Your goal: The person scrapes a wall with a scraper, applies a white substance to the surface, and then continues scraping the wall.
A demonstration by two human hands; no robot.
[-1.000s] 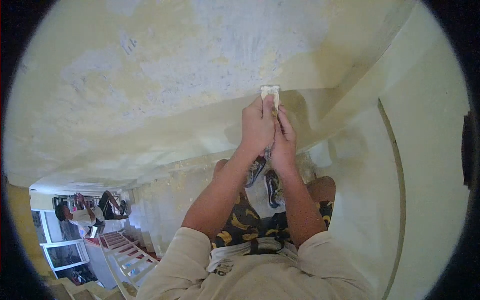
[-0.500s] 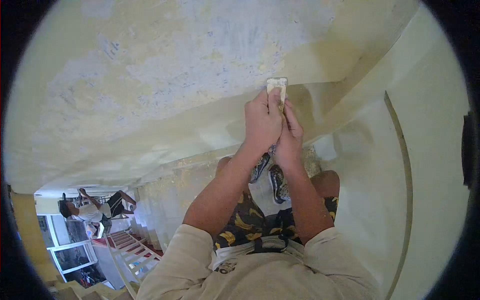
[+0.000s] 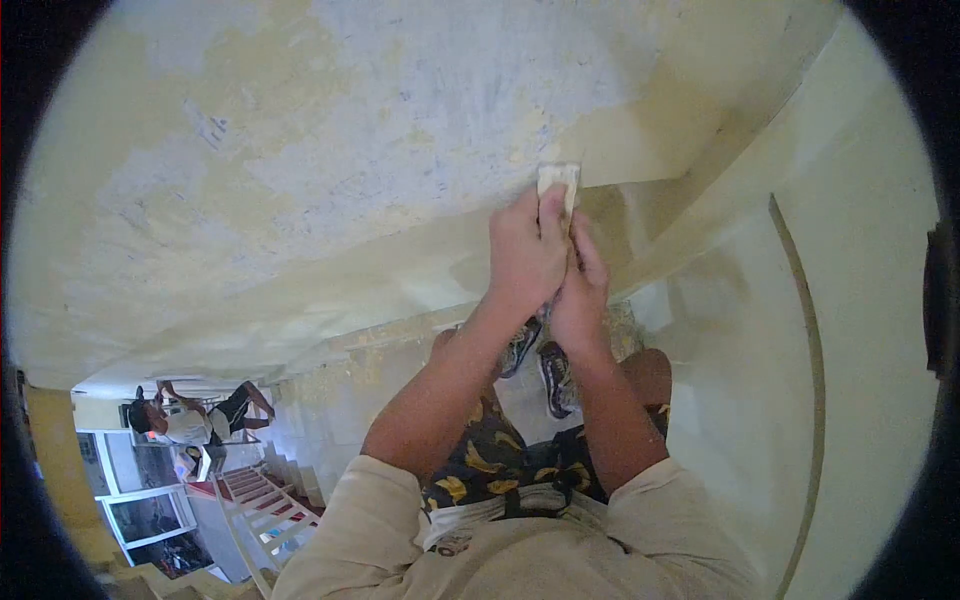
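A scraper (image 3: 558,177) with a pale, dust-coated blade is held in both hands, its wide end against the peeling wall (image 3: 430,110) near the lower border of the patchy area. My left hand (image 3: 525,252) is closed round it, with a finger or thumb laid along the blade. Close beside it, my right hand (image 3: 582,290) is wrapped around the lower part of the tool. The handle is mostly hidden by the two hands. Around the blade, the wall shows yellow paint, greyish bare patches and small blue flecks.
My shoes (image 3: 555,380) stand on a pale floor below. At the lower left a white railing (image 3: 265,510) runs beside stairs, and another person (image 3: 195,425) reaches up to the wall. A smooth pale wall (image 3: 730,400) with a dark curved strip (image 3: 805,290) is on the right.
The scraper and both hands sit slightly lower in view, as does the wall's edge; the grip looks the same. The other person's head and arms have shifted a little.
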